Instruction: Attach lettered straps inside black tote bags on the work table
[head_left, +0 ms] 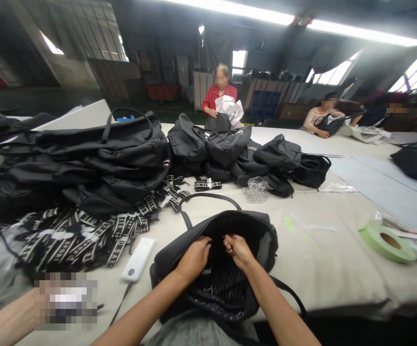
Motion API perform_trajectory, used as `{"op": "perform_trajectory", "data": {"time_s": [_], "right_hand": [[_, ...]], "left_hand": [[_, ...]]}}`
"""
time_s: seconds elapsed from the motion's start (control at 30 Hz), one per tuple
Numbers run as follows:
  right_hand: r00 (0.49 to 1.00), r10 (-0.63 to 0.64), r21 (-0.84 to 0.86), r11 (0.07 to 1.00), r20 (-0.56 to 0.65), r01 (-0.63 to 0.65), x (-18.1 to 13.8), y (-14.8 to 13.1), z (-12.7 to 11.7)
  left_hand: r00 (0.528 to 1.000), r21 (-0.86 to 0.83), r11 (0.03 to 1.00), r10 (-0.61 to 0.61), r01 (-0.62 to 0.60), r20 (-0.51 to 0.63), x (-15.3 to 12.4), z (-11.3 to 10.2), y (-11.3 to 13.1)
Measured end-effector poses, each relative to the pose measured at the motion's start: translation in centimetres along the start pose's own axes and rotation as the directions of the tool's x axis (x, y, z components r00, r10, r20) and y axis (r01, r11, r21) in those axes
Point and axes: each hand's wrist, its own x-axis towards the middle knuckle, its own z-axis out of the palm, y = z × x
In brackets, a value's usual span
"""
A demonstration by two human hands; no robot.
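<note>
A black bag (259,235) lies open on the table edge in front of me, its striped lining showing. Both my hands reach into its opening. My left hand (194,257) is curled with its fingers tucked inside the bag. My right hand (238,249) is closed in a pinch at the mouth of the bag, close beside the left. What the fingers hold is hidden in the dark interior. A black carry strap (208,196) arcs over the far side of the bag.
A tall stack of black bags (86,163) and printed black-and-white straps (75,235) fill the left. A white power bank (138,259) lies beside my bag. Green tape roll (388,242) sits right. More bags (230,149) lie mid-table. Two people work at the far side.
</note>
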Motion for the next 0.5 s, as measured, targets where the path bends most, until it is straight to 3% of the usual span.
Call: {"op": "perform_trajectory", "data": {"time_s": [0.13, 0.23, 0.37, 0.5], "right_hand": [[0.999, -0.026, -0.001, 1.0, 0.019, 0.026, -0.9, -0.2, -0.2], [0.998, -0.066, -0.017, 0.998, 0.018, 0.067, -1.5, -0.3, -0.4], [0.989, -0.147, -0.035, 0.988, 0.018, 0.148, -2.2, -0.2, -0.3], [0.979, -0.205, -0.028, 0.978, 0.023, 0.205, -2.4, -0.1, 0.1]], "left_hand": [[0.966, 0.082, 0.965, 0.24, -0.248, 0.094, 2.7, 1.4, 1.3], [0.928, 0.125, 0.926, 0.334, -0.356, 0.167, 4.6, 2.2, 1.0], [0.905, 0.152, 0.898, 0.388, -0.414, 0.173, 5.0, 2.3, 0.0], [0.912, 0.142, 0.902, 0.398, -0.409, 0.1, 5.2, 2.1, -0.9]]}}
